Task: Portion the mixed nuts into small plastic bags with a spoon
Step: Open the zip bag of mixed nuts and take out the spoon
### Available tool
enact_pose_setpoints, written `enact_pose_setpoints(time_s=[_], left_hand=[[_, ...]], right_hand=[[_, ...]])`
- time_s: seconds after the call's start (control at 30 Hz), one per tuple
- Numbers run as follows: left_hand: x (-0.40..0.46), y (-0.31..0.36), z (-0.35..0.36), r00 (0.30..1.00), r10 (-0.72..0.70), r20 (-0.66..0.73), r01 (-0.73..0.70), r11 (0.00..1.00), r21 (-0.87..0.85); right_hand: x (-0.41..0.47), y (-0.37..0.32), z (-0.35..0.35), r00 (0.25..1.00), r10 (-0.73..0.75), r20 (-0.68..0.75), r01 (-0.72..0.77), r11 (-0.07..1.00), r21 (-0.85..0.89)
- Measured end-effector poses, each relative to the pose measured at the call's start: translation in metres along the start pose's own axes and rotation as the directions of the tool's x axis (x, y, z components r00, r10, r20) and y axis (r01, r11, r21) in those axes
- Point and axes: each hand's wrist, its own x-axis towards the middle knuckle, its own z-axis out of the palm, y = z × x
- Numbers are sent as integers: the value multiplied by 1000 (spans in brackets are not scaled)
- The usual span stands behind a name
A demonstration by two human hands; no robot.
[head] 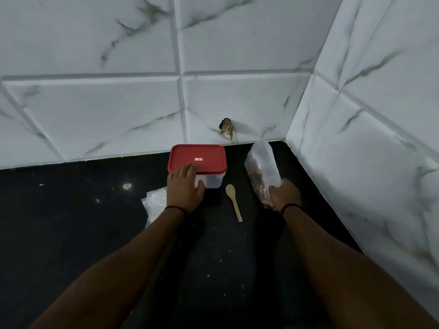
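A clear plastic container [212, 180] with a red lid [202, 157] stands on the black counter near the back wall. My left hand [184, 186] grips its near left corner, fingers on the lid and thumb on the side wall. My right hand [283, 194] holds a clear plastic bag [262, 167] with mixed nuts in its lower part, tilted so the open end points toward the wall. A small wooden spoon [234, 201] lies flat on the counter between the two hands, bowl toward the container. A pile of empty plastic bags [154, 203] lies left of my left wrist.
The black counter [71, 222] has specks and crumbs on it. White marble-pattern tiled walls close it off at the back and on the right, forming a corner [286, 138]. A damaged hole [226, 129] shows in the back wall behind the container.
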Motion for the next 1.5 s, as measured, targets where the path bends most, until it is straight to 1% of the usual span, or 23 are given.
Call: enact_pose_setpoints(time_s=[0.07, 0.17, 0.3, 0.43, 0.5, 0.57, 0.67, 0.7, 0.73, 0.83, 0.9, 0.97, 1.0, 1.03, 1.07, 1.1, 1.13, 1.2, 1.27, 1.3, 1.33, 1.4, 1.5], left_hand=[[1, 2, -2, 999, 12, -31, -12, 1000, -10], [3, 5, -5, 998, -10, -63, 8, 1000, -20], [-1, 6, -8, 996, -37, -81, 30, 996, -88], [-10, 4, -14, 995, -79, -68, 58, 963, -264], [-15, 0, -19, 989, -141, -34, 119, 924, -364], [-21, -4, -25, 973, -230, -14, 193, 847, -496], [-31, -9, -34, 925, -380, -19, 256, 660, -706], [-35, -11, -37, 906, -422, -20, 270, 615, -741], [-40, -13, -39, 889, -457, -27, 284, 597, -750], [-56, -11, -48, 830, -555, -51, 321, 551, -770], [-64, -4, -56, 797, -597, -85, 350, 573, -741], [-69, -1, -60, 808, -586, -58, 426, 649, -630], [-70, -4, -58, 825, -565, 4, 478, 694, -539], [-71, -6, -58, 838, -538, 86, 524, 753, -398], [-71, -9, -56, 842, -507, 184, 538, 811, -229], [-70, -11, -56, 830, -477, 288, 516, 854, -74], [-69, -11, -58, 807, -445, 388, 472, 881, 30], [-65, -5, -63, 734, -360, 576, 392, 917, 74], [-59, -1, -65, 629, -294, 720, 303, 945, 122], [-56, 0, -67, 570, -290, 769, 263, 951, 164], [-54, 0, -67, 515, -302, 802, 250, 948, 196], [-54, -3, -66, 431, -339, 837, 307, 927, 217], [-63, -9, -63, 358, -337, 871, 388, 902, 190]], right_hand=[[-2, -5, -5, 999, -35, 13, 35, 999, -40], [-6, -16, -13, 992, -109, -62, 106, 993, -50], [-19, -38, -27, 956, -226, -189, 231, 973, 5], [-38, -62, -51, 883, -372, -288, 397, 917, 32], [-54, -70, -64, 840, -456, -293, 493, 867, 65], [-76, -71, -72, 823, -520, -227, 558, 814, 158], [-110, -63, -76, 799, -593, -97, 594, 754, 282], [-119, -58, -72, 797, -602, -41, 583, 751, 311], [-125, -53, -67, 796, -605, 21, 569, 759, 317], [-135, -35, -37, 770, -567, 292, 517, 823, 234], [-139, -25, -15, 700, -505, 506, 528, 842, 109], [-138, -22, 0, 623, -453, 638, 589, 808, -1], [-137, -22, 4, 603, -435, 669, 601, 799, -22], [-136, -24, 4, 595, -416, 688, 600, 799, -36], [-136, -26, 3, 593, -403, 697, 599, 800, -47], [-135, -28, 1, 602, -404, 689, 595, 802, -49], [-134, -30, -1, 617, -429, 660, 590, 807, -28], [-132, -32, -4, 641, -496, 585, 583, 811, 49], [-129, -34, -4, 637, -512, 576, 600, 799, 46], [-127, -33, -3, 642, -506, 576, 598, 800, 36], [-127, -32, -2, 649, -502, 571, 585, 810, 48], [-129, -31, -3, 655, -507, 561, 560, 823, 90], [-130, -26, -4, 654, -552, 518, 604, 792, 82]])
